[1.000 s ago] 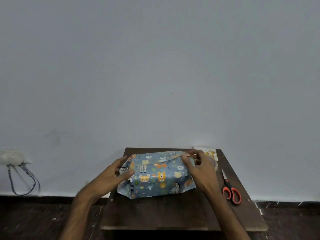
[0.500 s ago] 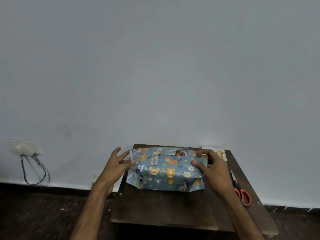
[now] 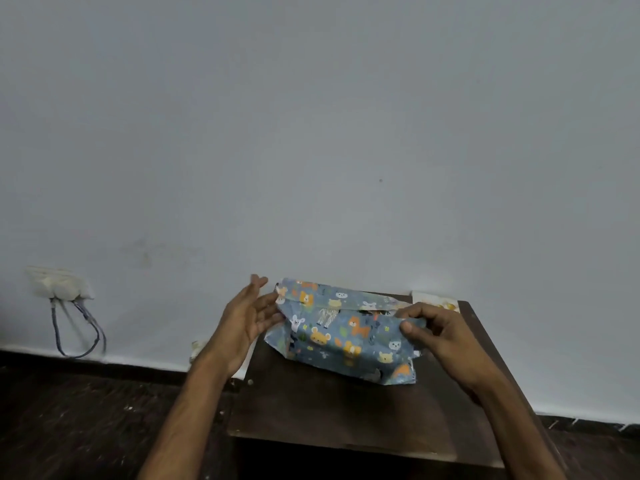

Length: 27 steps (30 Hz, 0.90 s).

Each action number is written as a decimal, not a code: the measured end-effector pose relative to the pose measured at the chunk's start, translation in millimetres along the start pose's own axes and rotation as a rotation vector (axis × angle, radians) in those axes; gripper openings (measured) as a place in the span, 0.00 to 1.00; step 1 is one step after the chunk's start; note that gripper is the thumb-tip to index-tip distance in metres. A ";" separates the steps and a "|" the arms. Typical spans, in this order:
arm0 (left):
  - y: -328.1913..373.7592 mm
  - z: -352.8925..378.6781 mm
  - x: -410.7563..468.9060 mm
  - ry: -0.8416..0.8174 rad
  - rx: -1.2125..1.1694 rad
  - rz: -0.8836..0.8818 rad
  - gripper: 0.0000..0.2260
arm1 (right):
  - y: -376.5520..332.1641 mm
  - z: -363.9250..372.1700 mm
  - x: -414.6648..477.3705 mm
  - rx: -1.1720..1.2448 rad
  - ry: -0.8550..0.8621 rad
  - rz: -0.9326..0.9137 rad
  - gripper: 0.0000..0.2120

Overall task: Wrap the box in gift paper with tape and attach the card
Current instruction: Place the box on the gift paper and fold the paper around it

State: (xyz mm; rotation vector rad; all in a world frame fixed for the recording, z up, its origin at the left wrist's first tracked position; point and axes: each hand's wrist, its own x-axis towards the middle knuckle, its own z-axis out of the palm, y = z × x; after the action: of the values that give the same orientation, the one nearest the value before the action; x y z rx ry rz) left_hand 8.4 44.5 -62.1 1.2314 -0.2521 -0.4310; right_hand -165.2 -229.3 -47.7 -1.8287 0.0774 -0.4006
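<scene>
1. The box (image 3: pixel 346 336), covered in blue gift paper with cartoon animals, lies askew at the far middle, paper ends flaring loose.
2. The card (image 3: pixel 434 301), pale, perhaps with orange print, lies far right, partly hidden.

Glossy printed paper (image 3: pixel 346 336) on matt wooden table (image 3: pixel 329 407).

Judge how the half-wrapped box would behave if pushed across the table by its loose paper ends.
The paper ends on the wrapped box look untaped and flared, so they would likely crumple first. The right hand pinches one flap, suggesting thin, floppy paper. Flat-bottomed, it should slide, not roll.
</scene>
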 end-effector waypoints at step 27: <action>-21.7 -3.4 -9.1 0.048 0.638 0.056 0.59 | -8.3 68.6 28.8 -0.888 -0.086 -0.380 0.18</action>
State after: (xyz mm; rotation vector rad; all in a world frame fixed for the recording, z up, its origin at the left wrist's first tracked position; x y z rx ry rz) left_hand -2.3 45.7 -83.4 1.8510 -0.4002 -0.2756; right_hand -118.1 -171.1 -49.6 -2.7499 -0.1861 -0.6117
